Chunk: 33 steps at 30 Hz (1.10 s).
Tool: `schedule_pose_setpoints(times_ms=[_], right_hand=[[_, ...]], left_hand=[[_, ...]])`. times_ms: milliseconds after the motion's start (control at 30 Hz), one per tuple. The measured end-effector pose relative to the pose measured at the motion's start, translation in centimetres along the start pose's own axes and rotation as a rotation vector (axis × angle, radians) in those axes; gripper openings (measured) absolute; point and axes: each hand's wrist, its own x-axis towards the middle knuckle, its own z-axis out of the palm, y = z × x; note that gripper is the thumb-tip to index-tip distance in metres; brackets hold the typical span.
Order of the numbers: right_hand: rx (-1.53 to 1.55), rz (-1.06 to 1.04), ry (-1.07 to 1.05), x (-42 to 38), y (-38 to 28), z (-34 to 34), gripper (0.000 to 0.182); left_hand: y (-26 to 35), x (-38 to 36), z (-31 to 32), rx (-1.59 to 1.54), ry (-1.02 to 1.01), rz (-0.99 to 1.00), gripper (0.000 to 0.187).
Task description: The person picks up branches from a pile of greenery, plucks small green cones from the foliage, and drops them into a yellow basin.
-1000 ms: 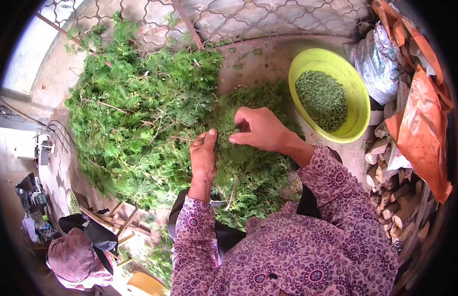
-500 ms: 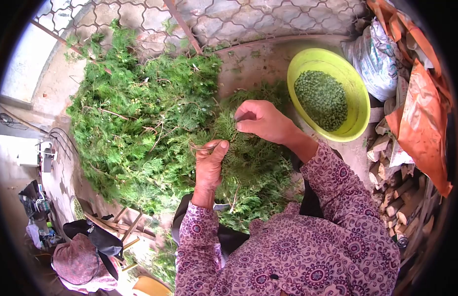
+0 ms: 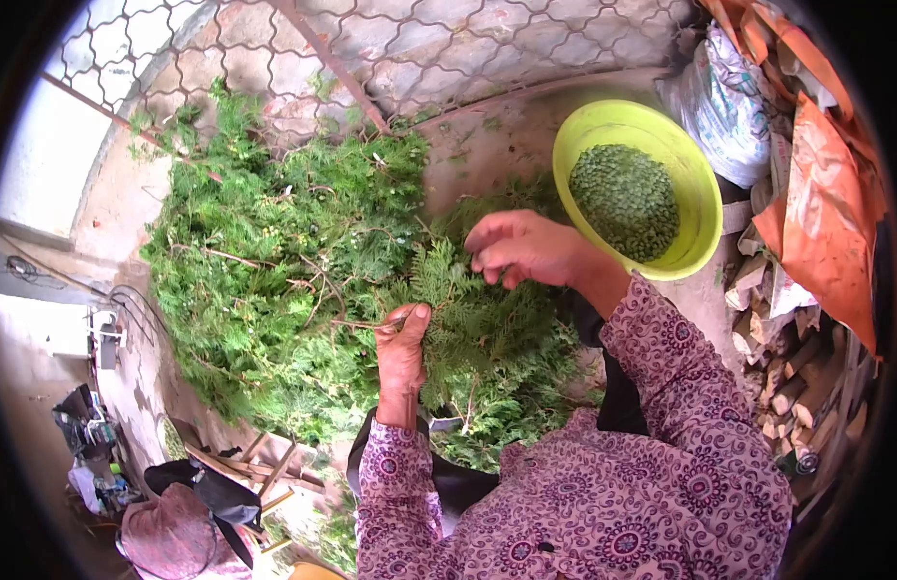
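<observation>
Left hand [image 3: 402,350] grips a green sprig [image 3: 458,300] — right hand [image 3: 526,249] pinches its tip, beside a yellow bowl [image 3: 695,208] of green seeds [image 3: 626,198].

No readable text, label or number — anywhere in view

bowl [image 3: 695,184]: smooth, shiny yellow-green plastic
branches [image 3: 274,261]: soft, feathery green leaves
sleeve [image 3: 680,387]: patterned cloth
logs [image 3: 792,387]: rough wood

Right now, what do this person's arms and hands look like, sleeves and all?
Both arms wear long purple-pink sleeves printed with round floral medallions, ending at the wrists. The left hand and right hand are bare: no gloves, and no rings or watch that I can see.
</observation>
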Motion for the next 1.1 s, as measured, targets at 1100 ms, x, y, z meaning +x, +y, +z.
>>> schedule_pose_setpoints(times_ms=[1100], right_hand=[[0.16,-0.116,-0.411,-11.0,4.7,-7.1,0.034]], left_hand=[[-3.1,-14.2,10.0,0.055,-0.051,-0.123,0.014]])
